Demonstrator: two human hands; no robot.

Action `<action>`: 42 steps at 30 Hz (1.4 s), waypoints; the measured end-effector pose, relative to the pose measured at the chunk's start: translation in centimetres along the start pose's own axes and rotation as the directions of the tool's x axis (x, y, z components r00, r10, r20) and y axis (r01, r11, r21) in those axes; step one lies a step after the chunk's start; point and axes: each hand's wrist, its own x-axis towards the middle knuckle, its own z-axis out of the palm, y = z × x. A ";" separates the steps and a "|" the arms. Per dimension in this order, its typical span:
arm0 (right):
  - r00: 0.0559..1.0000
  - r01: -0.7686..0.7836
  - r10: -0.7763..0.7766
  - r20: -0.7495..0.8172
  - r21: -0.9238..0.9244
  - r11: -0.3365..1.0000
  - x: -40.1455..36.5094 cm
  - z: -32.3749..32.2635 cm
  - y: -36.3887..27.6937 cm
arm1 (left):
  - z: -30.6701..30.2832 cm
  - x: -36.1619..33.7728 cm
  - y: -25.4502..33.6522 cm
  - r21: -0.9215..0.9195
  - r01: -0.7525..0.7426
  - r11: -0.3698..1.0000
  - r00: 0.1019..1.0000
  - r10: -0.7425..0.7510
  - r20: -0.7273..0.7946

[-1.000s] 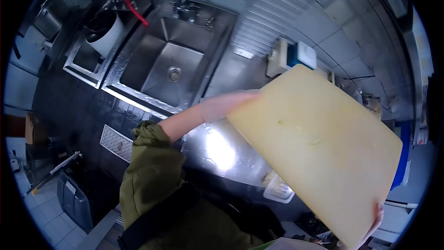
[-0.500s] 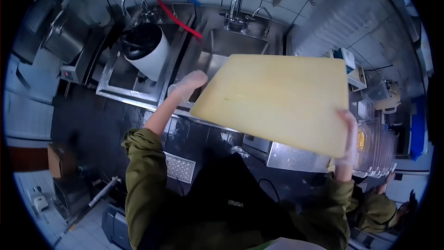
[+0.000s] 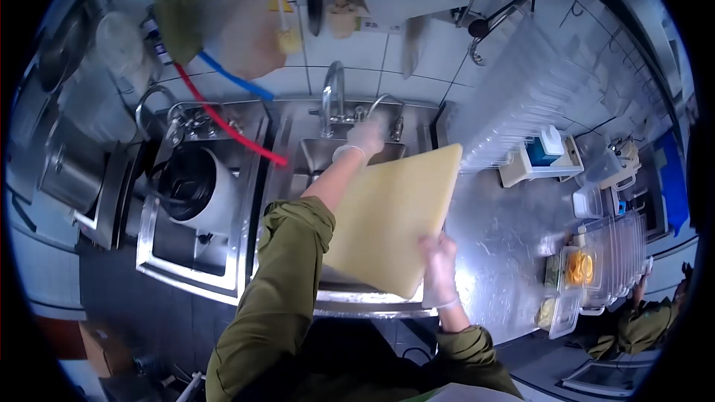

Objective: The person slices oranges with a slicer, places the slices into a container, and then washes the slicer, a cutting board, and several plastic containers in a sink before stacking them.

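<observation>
A large cream-yellow cutting board [image 3: 391, 219] is tilted over the right-hand sink basin [image 3: 316, 150]. My right hand [image 3: 439, 259], in a clear glove, grips the board along its right edge near the lower corner. My gloved left hand [image 3: 366, 138] has come to the tap [image 3: 334, 100] behind the basin, its fingers beside the tap's right handle and smeared by motion. The forearm passes over the board's left side and hides part of it.
A white bucket-like container [image 3: 216, 193] with a black top stands in the left sink. Red hose [image 3: 231, 130] hangs by the taps. On the right steel counter [image 3: 499, 253] are tubs of food [image 3: 579, 268] and a white caddy [image 3: 540, 167]. Another person's sleeve [image 3: 640, 327] shows at far right.
My left hand has gone from the board's left edge to the tap. With my right hand on it, the board has swung left and tilted over the sink. The view has shifted.
</observation>
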 end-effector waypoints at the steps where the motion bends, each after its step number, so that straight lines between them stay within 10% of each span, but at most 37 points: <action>1: 1.000 -0.004 0.004 0.012 -0.061 0.998 0.4 -0.2 0.1 | 0.8 1.4 -0.4 0.040 0.006 0.999 1.000 -0.006 0.007; 11: 0.994 -0.107 0.105 -0.030 -0.081 0.991 2.6 0.3 0.2 | 3.4 2.7 -0.6 0.084 0.062 0.995 0.997 -0.065 0.041; 17: 0.986 -0.158 0.160 -0.049 0.044 0.987 2.8 1.2 -2.0 | 4.1 -10.1 -7.0 -0.334 -0.101 0.937 0.994 0.081 -0.073; 19: 0.986 -0.147 0.153 -0.067 0.083 0.986 2.5 1.5 -3.9 | 1.7 -15.0 -10.2 -0.533 0.390 0.751 0.883 -0.139 0.449; 21: 0.987 -0.140 0.145 -0.063 0.080 0.987 2.3 1.3 -5.1 | 7.3 -18.2 -19.3 -0.229 -0.242 0.943 0.853 0.319 0.414; 22: 0.990 -0.130 0.133 -0.049 0.067 0.989 2.3 0.9 -5.3 | 5.5 -18.8 -18.7 -0.478 0.098 0.873 0.851 0.175 0.495; 24: 0.990 -0.132 0.133 -0.035 0.035 0.991 1.8 0.7 -5.8 | 1.7 -19.2 -17.3 -0.657 0.688 0.310 0.691 -0.003 0.723; 31: 0.998 -0.066 0.067 0.020 -0.069 0.995 0.3 0.9 -7.1 | 6.1 -12.1 -18.0 -0.739 0.663 -0.122 0.749 0.084 0.658; 42: 0.979 -0.096 0.126 0.162 -0.186 0.978 7.4 -11.9 -0.8 | -2.2 -10.4 -18.9 -0.742 0.643 0.186 0.764 -0.097 0.638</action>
